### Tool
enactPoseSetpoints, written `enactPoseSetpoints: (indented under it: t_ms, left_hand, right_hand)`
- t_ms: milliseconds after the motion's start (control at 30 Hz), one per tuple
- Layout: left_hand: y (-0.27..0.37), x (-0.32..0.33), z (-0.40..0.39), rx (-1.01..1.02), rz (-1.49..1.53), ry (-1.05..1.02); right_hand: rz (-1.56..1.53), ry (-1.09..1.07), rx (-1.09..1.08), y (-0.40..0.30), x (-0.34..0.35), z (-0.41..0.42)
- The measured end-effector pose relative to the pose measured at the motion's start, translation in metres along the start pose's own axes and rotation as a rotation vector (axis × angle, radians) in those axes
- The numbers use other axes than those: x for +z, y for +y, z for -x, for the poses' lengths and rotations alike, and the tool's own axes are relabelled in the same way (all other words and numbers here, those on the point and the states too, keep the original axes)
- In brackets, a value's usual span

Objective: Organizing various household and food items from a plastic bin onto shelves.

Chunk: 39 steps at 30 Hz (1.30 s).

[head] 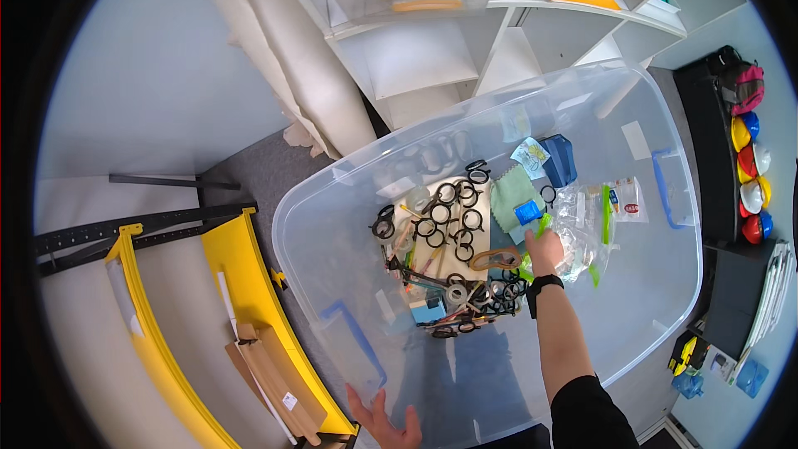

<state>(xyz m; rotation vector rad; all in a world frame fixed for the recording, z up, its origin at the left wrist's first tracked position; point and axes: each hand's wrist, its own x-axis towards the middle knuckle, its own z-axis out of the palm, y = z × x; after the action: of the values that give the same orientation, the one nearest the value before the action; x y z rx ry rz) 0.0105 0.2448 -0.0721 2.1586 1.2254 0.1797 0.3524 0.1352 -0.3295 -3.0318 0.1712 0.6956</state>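
Before me stands a large clear plastic storage bin [598,349] with blue handles. My right hand [546,252], reaching down inside it, grips a clear zip bag [576,215] with bright green edging. Just left of that hand lie a brown oval band [495,258], a green cloth [512,196] and a small blue packet [528,212]. Several black ring-shaped clips [441,213] are spread over a cream sheet [492,231], among pencils and a roll of clear tape [456,294]. My left hand [389,424] holds nothing, its fingers spread by the bin's near-left rim.
A dark blue case [559,161] sits toward the bin's far side. White cube shelving [424,62] rises behind. To the left are yellow shelf beams [268,299] and cardboard [280,380]. Hard hats [752,196] line a black cabinet [701,156] at right.
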Motion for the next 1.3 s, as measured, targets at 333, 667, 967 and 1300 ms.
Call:
enactPoseSetpoints:
  t_ms: [333, 667, 967, 1300]
  left_hand:
    - [0.008, 0.001, -0.004, -0.004, 0.017, -0.011]
    - [0.007, -0.001, -0.003, 0.02, 0.018, 0.001]
    - [-0.002, -0.005, 0.0, 0.12, 0.03, 0.006]
    - [-0.022, 0.0, -0.005, 0.26, 0.232, 0.002]
  right_hand:
    - [-0.096, 0.101, -0.42, -0.061, 0.016, -0.052]
    - [-0.148, -0.165, -0.07, -0.064, -0.006, -0.063]
    - [-0.558, -0.066, -0.311, -0.063, -0.088, -0.042]
    - [-1.341, -0.061, -0.611, -0.009, -0.344, 0.164]
